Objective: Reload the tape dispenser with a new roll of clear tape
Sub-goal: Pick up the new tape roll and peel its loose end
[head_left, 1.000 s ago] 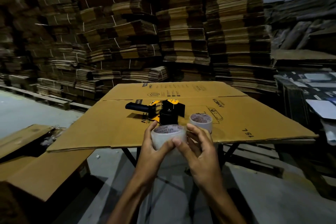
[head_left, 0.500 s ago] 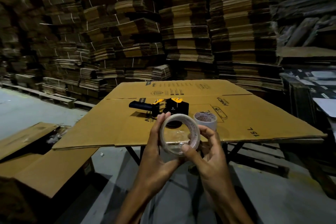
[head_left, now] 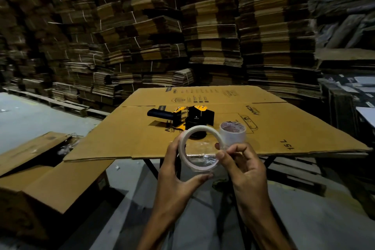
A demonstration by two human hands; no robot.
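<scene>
- The left hand (head_left: 178, 170) holds the roll of clear tape (head_left: 199, 148) up on its edge, fingers curled around the rim; the roll is in the air, in front of the near edge of the desk (head_left: 304, 138).
- The right hand (head_left: 245, 170) pinches the rim of the roll with thumb and forefinger, I think to find the loose end. The clear film may tear narrow or stick back, because the end is hard to see in this dim light.
- The roll may slip and fall to the floor (head_left: 304, 219), as it is not over the desk.
- A second tape roll (head_left: 233, 134) stands on the desk just behind the hands.
- The tape dispenser (head_left: 182, 117) lies further back; nothing blocks the way to it.
- Cardboard stacks (head_left: 203, 26) fill the background.
</scene>
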